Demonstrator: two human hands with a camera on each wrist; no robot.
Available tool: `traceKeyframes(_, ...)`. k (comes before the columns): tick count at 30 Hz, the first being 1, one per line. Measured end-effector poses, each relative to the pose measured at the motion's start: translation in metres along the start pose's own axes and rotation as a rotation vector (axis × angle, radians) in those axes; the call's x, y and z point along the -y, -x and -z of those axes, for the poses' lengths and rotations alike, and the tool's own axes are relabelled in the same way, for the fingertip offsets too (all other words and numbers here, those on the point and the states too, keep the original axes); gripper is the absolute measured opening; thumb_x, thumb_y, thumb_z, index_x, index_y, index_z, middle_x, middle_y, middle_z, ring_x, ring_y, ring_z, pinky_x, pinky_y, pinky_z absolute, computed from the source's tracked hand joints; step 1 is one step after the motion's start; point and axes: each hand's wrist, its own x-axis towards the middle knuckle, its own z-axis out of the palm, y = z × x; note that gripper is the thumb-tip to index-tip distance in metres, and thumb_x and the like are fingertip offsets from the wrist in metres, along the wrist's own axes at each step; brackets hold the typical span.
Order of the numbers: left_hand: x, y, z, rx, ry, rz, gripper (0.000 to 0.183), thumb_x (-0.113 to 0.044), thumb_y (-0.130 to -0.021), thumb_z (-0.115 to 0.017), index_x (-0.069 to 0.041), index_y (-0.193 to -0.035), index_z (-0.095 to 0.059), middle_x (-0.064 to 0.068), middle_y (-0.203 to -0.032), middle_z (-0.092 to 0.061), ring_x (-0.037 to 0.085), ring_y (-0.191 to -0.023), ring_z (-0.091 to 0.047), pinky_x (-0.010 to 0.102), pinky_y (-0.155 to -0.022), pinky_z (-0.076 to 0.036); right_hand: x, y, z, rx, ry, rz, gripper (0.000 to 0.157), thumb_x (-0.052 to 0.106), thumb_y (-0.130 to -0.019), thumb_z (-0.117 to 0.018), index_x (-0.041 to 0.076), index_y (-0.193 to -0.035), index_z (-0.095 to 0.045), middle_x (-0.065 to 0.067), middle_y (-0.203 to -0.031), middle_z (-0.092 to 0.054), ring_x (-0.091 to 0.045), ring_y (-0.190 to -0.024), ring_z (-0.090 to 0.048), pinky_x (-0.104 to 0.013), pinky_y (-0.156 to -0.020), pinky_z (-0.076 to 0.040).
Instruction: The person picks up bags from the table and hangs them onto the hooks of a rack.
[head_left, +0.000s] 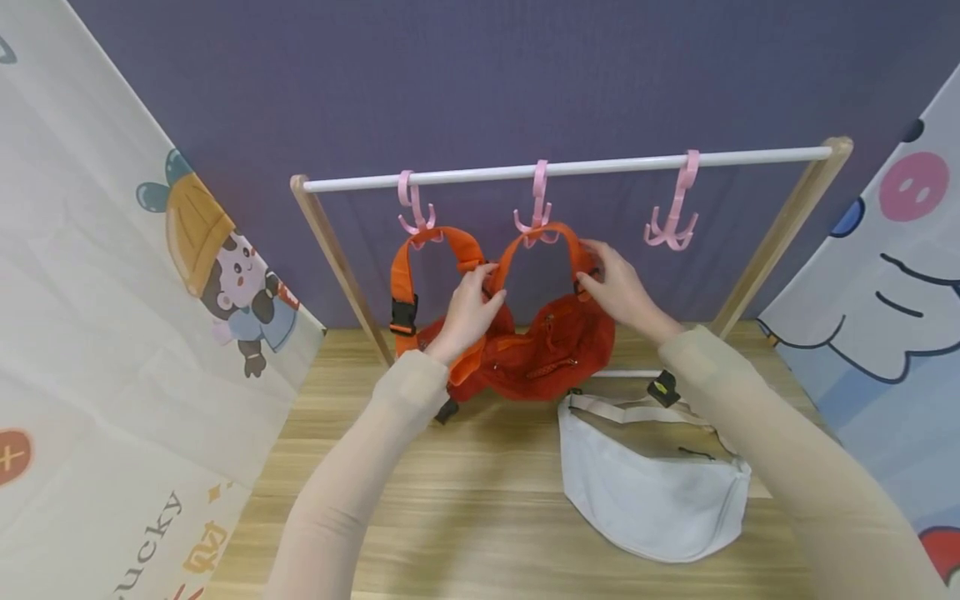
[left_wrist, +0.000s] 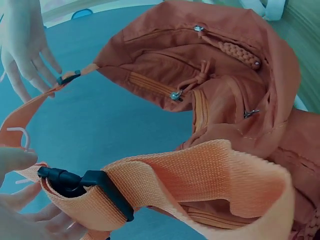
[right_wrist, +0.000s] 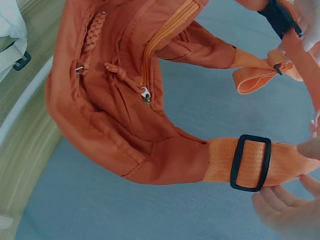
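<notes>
Orange waist bag (head_left: 588,337): below mid pink hook (head_left: 540,196), long axis crosswise | we pinch its strap (head_left: 555,227): L hand (head_left: 470,307) L of hook, R hand (head_left: 622,286) R of hook, abt equally near | can't tell if seated

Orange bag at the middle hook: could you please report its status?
Left hand, right hand: both pinching strap. Orange bag held up, strap at middle hook, seating unclear. White bag below, apparently not in the way.

Left hand (head_left: 467,310), right hand (head_left: 618,287) held orange strap (head_left: 575,252) at middle pink hook (head_left: 539,196). Second orange strap (head_left: 402,275) hung on left hook (head_left: 414,202). White waist bag (head_left: 652,496) lay below.
</notes>
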Motion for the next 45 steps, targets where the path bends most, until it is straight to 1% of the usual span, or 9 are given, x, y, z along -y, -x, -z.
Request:
traceKeyframes(5, 0.002, 0.004, -0.001, -0.032, -0.021, -0.031, 0.043, -0.018, -0.089, -0.053, -0.010, -0.129, -0.042, 0.011, -0.116, -0.046, 0.024, -0.089, -0.048, 0.033, -0.074, -0.040, -0.002, 0.004, 0.001, -0.011, 0.017, 0.005, 0.048, 0.006, -0.085, -0.053, -0.002, -0.130, -0.037, -0.025, -0.124, -0.044, -0.036, -0.113, -0.041, -0.047, -0.094, -0.031)
traceKeyframes(9, 0.001, 0.010, -0.002, -0.075, -0.037, -0.063, 0.040, -0.017, -0.089, -0.052, -0.009, -0.127, -0.044, 0.012, -0.119, -0.045, 0.023, -0.103, -0.046, 0.035, -0.087, -0.039, -0.003, 0.009, 0.002, -0.015, 0.030, 0.001, 0.049, 0.007, -0.085, -0.053, -0.002, -0.130, -0.037, -0.024, -0.124, -0.043, -0.036, -0.113, -0.041, -0.048, -0.092, -0.032)
traceKeyframes(14, 0.002, 0.019, -0.005, -0.130, -0.034, -0.114, 0.038, -0.014, -0.088, -0.052, -0.007, -0.125, -0.047, 0.012, -0.117, -0.046, 0.026, -0.106, -0.046, 0.037, -0.088, -0.038, -0.004, 0.017, 0.000, -0.034, 0.067, 0.039, 0.047, 0.005, -0.085, -0.054, -0.004, -0.129, -0.038, -0.027, -0.119, -0.043, -0.037, -0.101, -0.044, -0.049, -0.084, -0.035)
traceKeyframes(18, 0.003, 0.028, -0.008, -0.155, -0.018, -0.162, 0.034, -0.013, -0.088, -0.052, -0.009, -0.122, -0.050, 0.010, -0.117, -0.046, 0.025, -0.107, -0.045, 0.037, -0.088, -0.038, -0.006, 0.023, -0.001, -0.050, 0.057, 0.063, 0.046, 0.003, -0.085, -0.054, -0.004, -0.128, -0.039, -0.027, -0.121, -0.042, -0.038, -0.106, -0.044, -0.049, -0.087, -0.037)
traceKeyframes(22, 0.004, 0.036, -0.013, -0.149, 0.015, -0.199, 0.031, -0.012, -0.089, -0.051, -0.010, -0.120, -0.051, 0.009, -0.117, -0.046, 0.023, -0.108, -0.045, 0.036, -0.088, -0.038, -0.007, 0.030, -0.001, -0.066, 0.042, 0.069, 0.045, 0.001, -0.083, -0.055, -0.004, -0.126, -0.041, -0.026, -0.122, -0.042, -0.038, -0.111, -0.041, -0.049, -0.089, -0.037)
traceKeyframes(28, 0.002, 0.048, -0.023, -0.150, 0.030, -0.247, 0.028, -0.009, -0.088, -0.052, -0.008, -0.116, -0.054, 0.009, -0.116, -0.047, 0.021, -0.106, -0.045, 0.034, -0.088, -0.038, -0.009, 0.042, 0.001, -0.081, 0.044, 0.072, 0.044, 0.000, -0.082, -0.055, -0.005, -0.125, -0.042, -0.026, -0.119, -0.043, -0.039, -0.112, -0.041, -0.049, -0.088, -0.037)
traceKeyframes(35, 0.004, 0.059, -0.036, -0.124, 0.032, -0.243, 0.027, -0.009, -0.087, -0.053, -0.009, -0.114, -0.055, 0.008, -0.113, -0.049, 0.021, -0.106, -0.046, 0.034, -0.089, -0.038, -0.016, 0.055, 0.002, -0.078, 0.073, 0.060, 0.042, 0.000, -0.082, -0.055, -0.006, -0.122, -0.043, -0.028, -0.115, -0.044, -0.039, -0.105, -0.043, -0.050, -0.085, -0.037)
traceKeyframes(42, 0.008, 0.069, -0.048, -0.078, 0.047, -0.235, 0.027, -0.009, -0.087, -0.052, -0.008, -0.113, -0.055, 0.007, -0.111, -0.050, 0.020, -0.104, -0.047, 0.034, -0.087, -0.040, -0.024, 0.070, 0.004, -0.043, 0.078, 0.020, 0.041, 0.001, -0.083, -0.054, -0.006, -0.123, -0.044, -0.028, -0.115, -0.045, -0.040, -0.106, -0.042, -0.051, -0.086, -0.035)
traceKeyframes(45, 0.011, 0.072, -0.054, -0.069, 0.032, -0.236, 0.026, -0.010, -0.086, -0.053, -0.009, -0.113, -0.056, 0.006, -0.110, -0.051, 0.020, -0.104, -0.048, 0.034, -0.087, -0.040, -0.030, 0.076, 0.004, -0.043, 0.094, 0.026, 0.041, 0.001, -0.083, -0.055, -0.006, -0.121, -0.044, -0.028, -0.113, -0.046, -0.040, -0.105, -0.043, -0.051, -0.086, -0.034)
